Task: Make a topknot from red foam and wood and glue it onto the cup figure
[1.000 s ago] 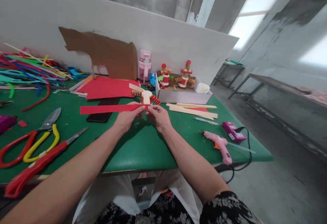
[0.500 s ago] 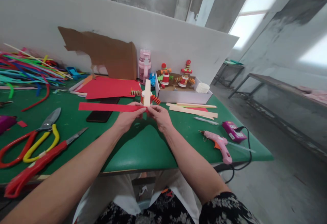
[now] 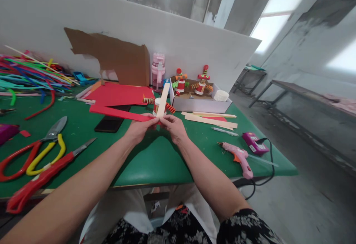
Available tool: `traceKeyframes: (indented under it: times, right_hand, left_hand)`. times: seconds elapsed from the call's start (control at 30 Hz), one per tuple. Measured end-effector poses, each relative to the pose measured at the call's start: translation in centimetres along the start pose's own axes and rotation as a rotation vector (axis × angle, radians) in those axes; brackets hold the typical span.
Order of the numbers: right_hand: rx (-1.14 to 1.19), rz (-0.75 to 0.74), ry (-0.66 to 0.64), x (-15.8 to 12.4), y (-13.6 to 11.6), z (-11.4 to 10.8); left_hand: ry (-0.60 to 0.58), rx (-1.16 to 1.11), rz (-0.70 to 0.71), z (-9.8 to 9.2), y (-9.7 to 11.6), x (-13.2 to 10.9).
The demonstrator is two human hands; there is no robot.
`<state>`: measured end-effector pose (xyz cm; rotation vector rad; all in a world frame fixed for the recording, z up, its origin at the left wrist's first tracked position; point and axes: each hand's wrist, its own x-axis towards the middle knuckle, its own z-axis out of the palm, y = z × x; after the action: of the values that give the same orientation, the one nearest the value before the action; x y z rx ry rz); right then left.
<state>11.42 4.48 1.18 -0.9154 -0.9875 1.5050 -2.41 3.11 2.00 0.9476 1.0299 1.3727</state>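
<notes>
Head view showed the left hand [image 3: 141, 128] and right hand [image 3: 175, 128] with fingertips pinched on the meeting ends of a red strip [image 3: 119, 114] and a cream strip [image 3: 164, 97], just before the paper cup [image 3: 156, 107]. Both strips looked light, bendable and easily creased, best held flat near that corner.

left of the white card box [image 3: 200, 106], we see matt paper or card in the red strip [image 3: 119, 113] and pale strip [image 3: 163, 100], smooth see-through plastic in the pink bottle [image 3: 158, 75], and metal scissor blades [image 3: 56, 129]; in front of it, the green table [image 3: 167, 166] is smooth, with a soft gloss.
</notes>
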Motion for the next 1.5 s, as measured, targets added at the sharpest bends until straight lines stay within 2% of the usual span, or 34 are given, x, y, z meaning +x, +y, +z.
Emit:
traceKeyframes:
  times: [0.17,0.27,0.47,0.77,0.97,1.1,1.2,1.5]
  right_hand:
    - [0.103,0.024,0.132,0.5,0.0,-0.2]
    - [0.129,0.035,0.092,0.4,0.0,-0.1]
    - [0.117,0.074,0.035,0.1,-0.2,0.1]
    - [0.021,0.03,0.029,-0.1,-0.2,0.1]
    - [0.185,0.204,-0.071,0.3,-0.3,-0.2]
    - [0.251,0.249,-0.141,0.4,-0.3,-0.5]
    - [0.245,0.257,-0.131,0.5,0.0,-0.6]
    - [0.21,0.292,-0.109,0.6,0.3,-0.6]
  left_hand:
    - [-0.045,-0.064,-0.058,-0.1,0.2,0.1]
    - [-0.1,0.029,-0.028,-0.2,0.0,0.1]
    - [-0.037,0.14,0.11,-0.1,-0.3,0.1]
    - [-0.016,0.075,0.011,-0.5,-0.3,0.3]
    - [0.016,0.046,-0.017,-0.4,0.4,0.1]
    - [-0.037,0.054,-0.069,-0.1,1.0,-0.3]
    - [-0.095,0.077,-0.085,-0.1,1.2,-0.5]
    - [-0.165,0.178,-0.009,-0.5,1.1,-0.2]
